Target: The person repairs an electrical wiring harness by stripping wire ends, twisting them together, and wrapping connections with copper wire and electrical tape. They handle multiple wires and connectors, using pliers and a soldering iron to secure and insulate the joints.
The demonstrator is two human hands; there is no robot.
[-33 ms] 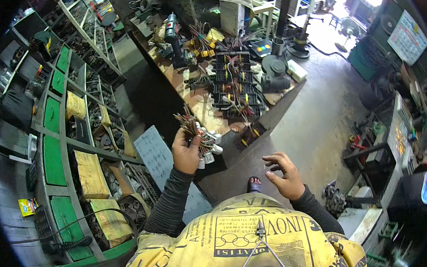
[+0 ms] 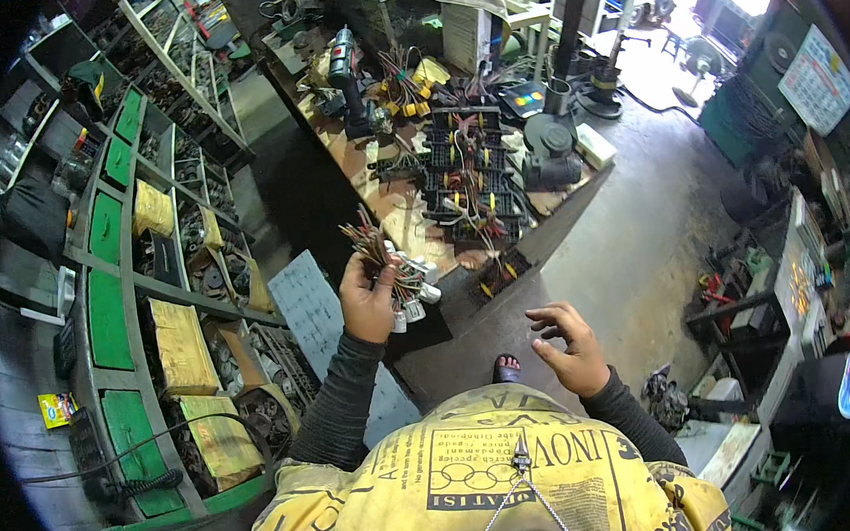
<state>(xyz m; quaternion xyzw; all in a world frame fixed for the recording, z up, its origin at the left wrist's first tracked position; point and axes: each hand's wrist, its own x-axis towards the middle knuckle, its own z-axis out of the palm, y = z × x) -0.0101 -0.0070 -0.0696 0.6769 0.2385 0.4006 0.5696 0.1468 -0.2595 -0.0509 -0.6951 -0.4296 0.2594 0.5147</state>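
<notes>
My left hand (image 2: 367, 295) is closed round a bunch of wires with white connectors (image 2: 404, 279), held beside the near end of the workbench (image 2: 407, 229). Loose reddish-brown wire ends stick up past the fingers, and the white connectors hang toward the right. My right hand (image 2: 571, 347) is in the air in front of my body, its fingers curved and apart with nothing in them. On the bench lie several black slotted trays (image 2: 468, 177) with wires and yellow pieces. One more black tray (image 2: 499, 275) sits at the bench's near edge.
A cordless drill (image 2: 342, 62) stands on the bench's left side, near yellow connectors (image 2: 410, 97). Along my left runs a rack with green panels (image 2: 109, 315). A grey board (image 2: 313, 304) lies below my left arm. A cluttered shelf (image 2: 738, 311) stands at right, a fan (image 2: 698, 59) far right.
</notes>
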